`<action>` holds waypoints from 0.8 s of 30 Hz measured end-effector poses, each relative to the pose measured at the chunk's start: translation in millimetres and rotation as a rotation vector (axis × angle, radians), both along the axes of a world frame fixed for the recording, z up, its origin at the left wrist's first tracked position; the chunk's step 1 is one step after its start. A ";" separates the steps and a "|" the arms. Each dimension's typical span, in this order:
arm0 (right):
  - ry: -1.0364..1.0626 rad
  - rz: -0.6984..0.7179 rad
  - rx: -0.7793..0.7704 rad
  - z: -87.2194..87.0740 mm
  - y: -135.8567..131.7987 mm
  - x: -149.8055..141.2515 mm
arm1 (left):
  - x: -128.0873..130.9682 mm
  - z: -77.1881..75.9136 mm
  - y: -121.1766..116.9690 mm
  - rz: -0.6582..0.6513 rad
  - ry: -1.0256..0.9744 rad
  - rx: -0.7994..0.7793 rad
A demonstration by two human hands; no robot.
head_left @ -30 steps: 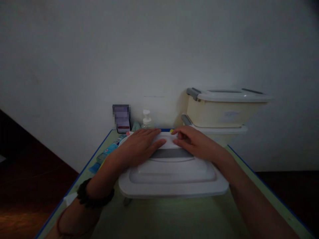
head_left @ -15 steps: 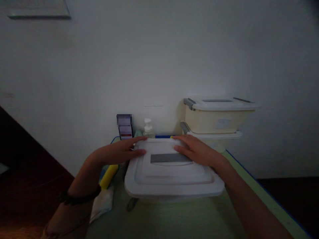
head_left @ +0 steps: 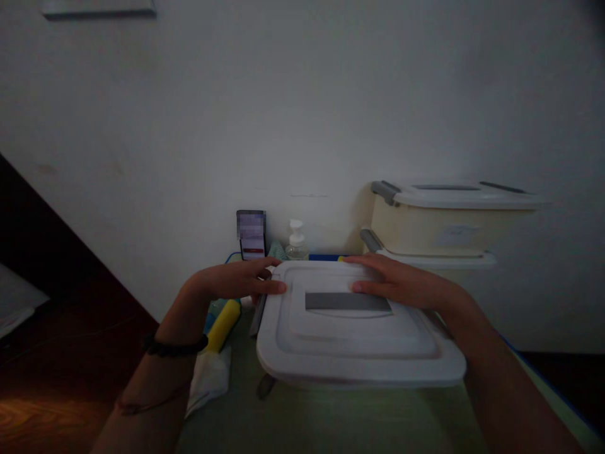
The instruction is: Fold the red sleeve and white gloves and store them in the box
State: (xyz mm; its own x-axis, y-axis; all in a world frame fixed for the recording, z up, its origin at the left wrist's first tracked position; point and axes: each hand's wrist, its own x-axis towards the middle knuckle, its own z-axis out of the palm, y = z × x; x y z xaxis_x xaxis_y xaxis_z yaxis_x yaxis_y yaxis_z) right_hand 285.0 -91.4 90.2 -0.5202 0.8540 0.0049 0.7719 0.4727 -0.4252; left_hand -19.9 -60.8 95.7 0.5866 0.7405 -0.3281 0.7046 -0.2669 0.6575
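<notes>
A white storage box lid (head_left: 359, 343) with a grey handle strip (head_left: 348, 301) lies over a box on the table, mostly hiding that box. At the lid's back left corner is my left hand (head_left: 243, 279), its thumb on top and its fingers curled down over the edge. A grey side clip (head_left: 258, 315) hangs outward below those fingers. My right hand (head_left: 401, 280) lies across the back right of the lid, fingers stretched along the far edge and thumb apart near the handle strip.
Two lidded cream boxes (head_left: 416, 230) are stacked at the back right. Against the wall stand a phone (head_left: 253, 243) and a pump bottle (head_left: 297, 243). Left of the lid lie a yellow roll-shaped item (head_left: 224, 326) and a white cloth (head_left: 210, 378) on the green tabletop (head_left: 331, 422).
The view has shifted, so everything appears further right. My left fingers have curled down over the lid's left edge. My right hand still rests on the lid.
</notes>
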 end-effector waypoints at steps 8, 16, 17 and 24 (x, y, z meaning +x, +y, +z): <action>0.002 -0.010 0.024 -1.6 -0.5 -1.0 | 3.2 4.9 -2.2 0.005 0.018 0.019; 0.042 -0.012 0.063 -6.0 -0.9 1.5 | 6.2 6.3 -4.2 -0.004 0.061 0.013; 0.044 -0.011 0.064 -6.2 -0.8 1.6 | 6.6 6.8 -4.9 0.003 0.062 0.015; 0.035 -0.014 0.065 -6.8 -0.9 1.3 | -7.2 8.5 -2.7 -0.082 -0.154 -0.122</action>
